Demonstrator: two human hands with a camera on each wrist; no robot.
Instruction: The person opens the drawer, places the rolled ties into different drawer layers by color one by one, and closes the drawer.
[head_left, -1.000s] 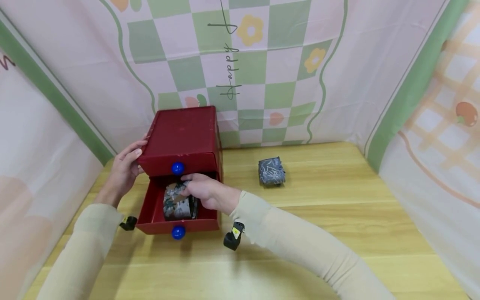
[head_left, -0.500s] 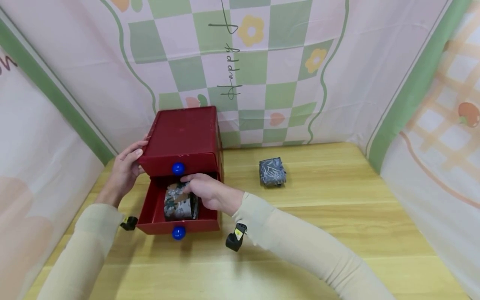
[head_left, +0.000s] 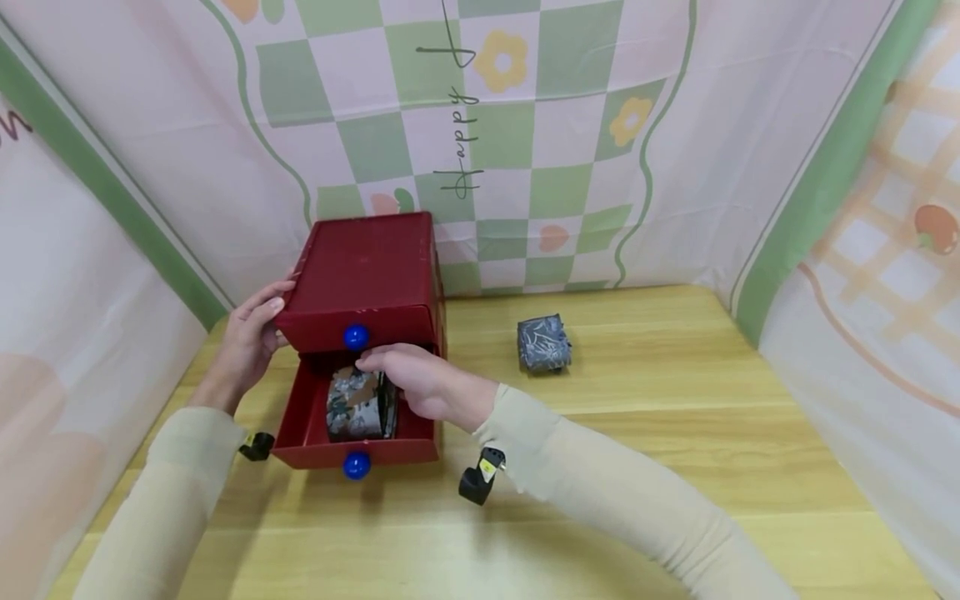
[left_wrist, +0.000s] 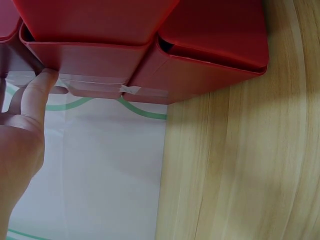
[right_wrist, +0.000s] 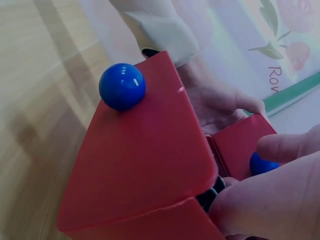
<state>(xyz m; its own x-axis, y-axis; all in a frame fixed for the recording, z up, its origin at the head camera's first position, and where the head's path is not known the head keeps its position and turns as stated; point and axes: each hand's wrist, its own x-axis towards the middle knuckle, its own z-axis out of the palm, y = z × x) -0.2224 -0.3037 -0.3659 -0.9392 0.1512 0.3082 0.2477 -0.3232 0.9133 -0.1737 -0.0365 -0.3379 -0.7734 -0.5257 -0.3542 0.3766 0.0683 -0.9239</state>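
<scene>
The right hand (head_left: 431, 379) had just eased back, thumb spread clear of the patterned folded bundle (head_left: 352, 412), which seemingly lay released in the pulled-out lower drawer (head_left: 311, 454); hidden fingertips might have touched it, I couldn't tell. The left hand (head_left: 251, 337), fingers extended, rested against the red cabinet (head_left: 367, 258).

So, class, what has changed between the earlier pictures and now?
The right hand has shifted slightly right, one finger drawn back off the folded camouflage-patterned cloth bundle. Unchanged: that bundle, the left hand on the red boxy drawer unit, its open lower drawer, and the square grey patterned bundle.
</scene>
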